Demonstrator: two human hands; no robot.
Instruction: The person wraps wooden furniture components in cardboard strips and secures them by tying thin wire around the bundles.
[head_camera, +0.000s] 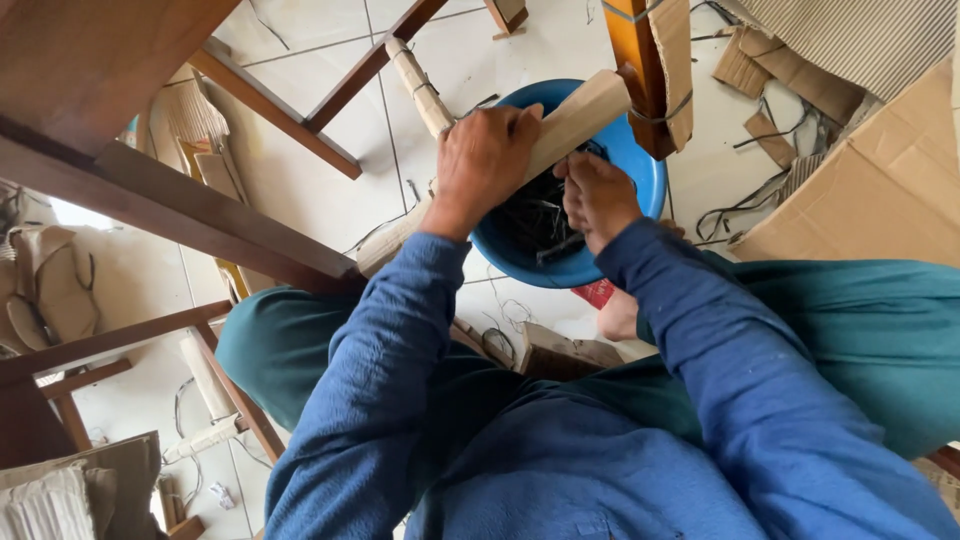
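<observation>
Over the blue bowl (640, 170) at the middle of the scene, the left hand (483, 160) wraps tightly around a pale wooden bar (580, 115), fingers curled over its top edge. The bar slopes from low on the left, where a paper-wrapped stretch (385, 240) shows, up to the right, where it meets an orange-brown post (640, 70) bound in cardboard (672, 60). The right hand (597, 197) sits just below the bar, fingers drawn narrow at the bowl's rim; whether it pinches anything cannot be told — the fingertips are hidden.

Hazards, as a judgement:
- The bowl holds a tangle of dark strands (535, 215). A loose end could snag the right fingers or whip up if pulled hard.
- The bowl stands on smooth tile (300, 180) near a bare foot (620, 315); a sideways tug could tip it and spill the strands.
- The left grip alone steadies the bar. Should it slacken, the bar could drop onto the bowl's rim or the right hand.
- Cut strands (500, 310) and cardboard scraps (760, 130) on the floor — a slipping risk.
</observation>
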